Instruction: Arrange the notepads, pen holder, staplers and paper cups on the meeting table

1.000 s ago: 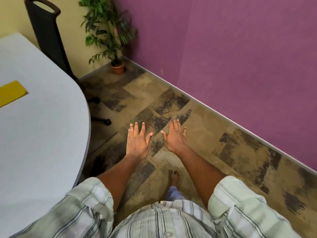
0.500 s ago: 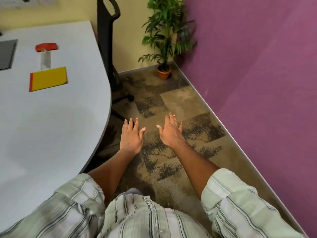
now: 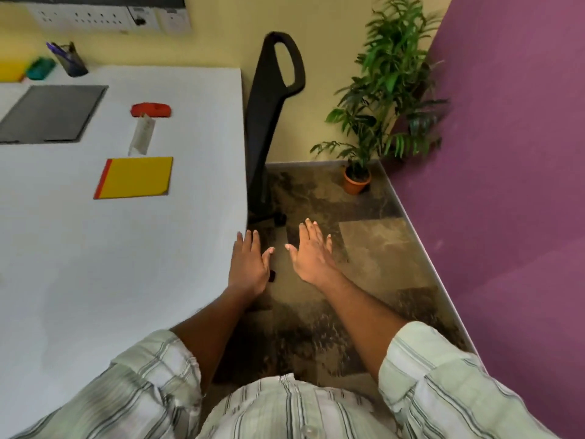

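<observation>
Both hands out flat, fingers straight, nothing held: left hand (image 3: 250,267) at the table (image 3: 95,264) edge, right hand (image 3: 311,255) over the carpet. On the table: yellow notepad (image 3: 136,178), red stapler (image 3: 151,109) behind it, white packet (image 3: 141,134) btwn them, print too blurry to read. Pen holder (image 3: 71,63) & green stapler (image 3: 40,68) at the far edge.

- both arms stretched forward and down, forearms bare
- left hand (image 3: 250,264): palm down, fingers (image 3: 247,240) straight and close together, thumb out to the side, holding nothing
- right hand (image 3: 311,253): palm down, fingers straight, slightly spread, holding nothing
- hands side by side, thumbs near each other, not touching
</observation>
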`<control>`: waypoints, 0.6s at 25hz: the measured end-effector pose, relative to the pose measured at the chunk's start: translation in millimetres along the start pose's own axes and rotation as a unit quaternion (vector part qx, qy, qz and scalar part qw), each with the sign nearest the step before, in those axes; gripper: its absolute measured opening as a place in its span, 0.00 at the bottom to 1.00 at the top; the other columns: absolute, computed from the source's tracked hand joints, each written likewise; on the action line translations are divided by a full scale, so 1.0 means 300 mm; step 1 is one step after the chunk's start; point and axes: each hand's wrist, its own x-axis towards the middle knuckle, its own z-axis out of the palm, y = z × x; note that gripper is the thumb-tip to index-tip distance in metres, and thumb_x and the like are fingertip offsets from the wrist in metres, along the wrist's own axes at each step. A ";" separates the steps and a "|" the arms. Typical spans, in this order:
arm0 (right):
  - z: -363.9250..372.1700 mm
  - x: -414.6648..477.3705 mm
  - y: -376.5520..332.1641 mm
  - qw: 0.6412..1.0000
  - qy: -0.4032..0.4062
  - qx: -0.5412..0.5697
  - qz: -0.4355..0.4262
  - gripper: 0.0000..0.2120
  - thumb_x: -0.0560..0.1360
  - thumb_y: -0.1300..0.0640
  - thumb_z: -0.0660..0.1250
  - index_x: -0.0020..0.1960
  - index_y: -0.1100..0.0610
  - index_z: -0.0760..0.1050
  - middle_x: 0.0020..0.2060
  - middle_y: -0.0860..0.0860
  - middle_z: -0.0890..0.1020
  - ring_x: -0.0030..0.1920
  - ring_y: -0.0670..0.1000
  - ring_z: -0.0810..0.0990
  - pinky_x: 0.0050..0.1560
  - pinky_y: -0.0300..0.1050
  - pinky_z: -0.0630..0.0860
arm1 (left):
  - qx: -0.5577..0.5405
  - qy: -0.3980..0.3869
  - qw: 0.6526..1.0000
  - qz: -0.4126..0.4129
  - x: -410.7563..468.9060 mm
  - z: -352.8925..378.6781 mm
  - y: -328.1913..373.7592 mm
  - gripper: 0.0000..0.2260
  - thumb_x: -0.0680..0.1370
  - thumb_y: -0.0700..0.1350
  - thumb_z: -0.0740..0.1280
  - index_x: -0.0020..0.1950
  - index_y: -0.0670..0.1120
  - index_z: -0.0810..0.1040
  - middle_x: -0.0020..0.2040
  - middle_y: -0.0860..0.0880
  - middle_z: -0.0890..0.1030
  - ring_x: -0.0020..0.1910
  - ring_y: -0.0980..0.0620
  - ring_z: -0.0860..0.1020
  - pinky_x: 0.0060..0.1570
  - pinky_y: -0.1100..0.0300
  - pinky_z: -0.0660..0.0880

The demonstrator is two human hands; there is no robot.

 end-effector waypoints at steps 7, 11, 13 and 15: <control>0.015 0.437 -0.243 0.996 -0.029 -0.016 -0.086 0.31 0.81 0.43 0.51 0.78 0.57 0.47 0.78 0.52 0.47 0.78 0.52 0.42 0.75 0.58 0.42 | -0.032 0.047 0.991 -0.117 0.334 -0.122 -0.155 0.28 0.82 0.55 0.49 0.77 0.40 0.51 0.78 0.43 0.53 0.78 0.43 0.46 0.76 0.51 0.47; 0.072 0.641 -0.375 0.985 -0.053 -0.037 -0.160 0.31 0.81 0.42 0.50 0.78 0.57 0.47 0.78 0.54 0.48 0.78 0.53 0.44 0.75 0.58 0.43 | -0.035 0.075 0.981 -0.178 0.463 -0.155 -0.247 0.27 0.82 0.54 0.49 0.77 0.39 0.52 0.78 0.41 0.53 0.78 0.42 0.47 0.76 0.51 0.47; 0.092 0.754 -0.435 0.974 -0.073 -0.053 -0.207 0.31 0.81 0.42 0.49 0.78 0.57 0.47 0.78 0.54 0.48 0.78 0.54 0.44 0.75 0.58 0.43 | -0.039 0.090 0.971 -0.217 0.539 -0.168 -0.289 0.27 0.82 0.54 0.49 0.77 0.39 0.52 0.77 0.40 0.54 0.77 0.42 0.47 0.76 0.51 0.47; 0.110 0.862 -0.489 0.959 -0.093 -0.073 -0.259 0.31 0.82 0.42 0.48 0.78 0.58 0.46 0.78 0.55 0.47 0.78 0.54 0.44 0.75 0.58 0.44 | -0.065 0.108 0.955 -0.268 0.614 -0.192 -0.330 0.27 0.82 0.54 0.49 0.77 0.39 0.53 0.77 0.40 0.55 0.77 0.42 0.48 0.76 0.51 0.47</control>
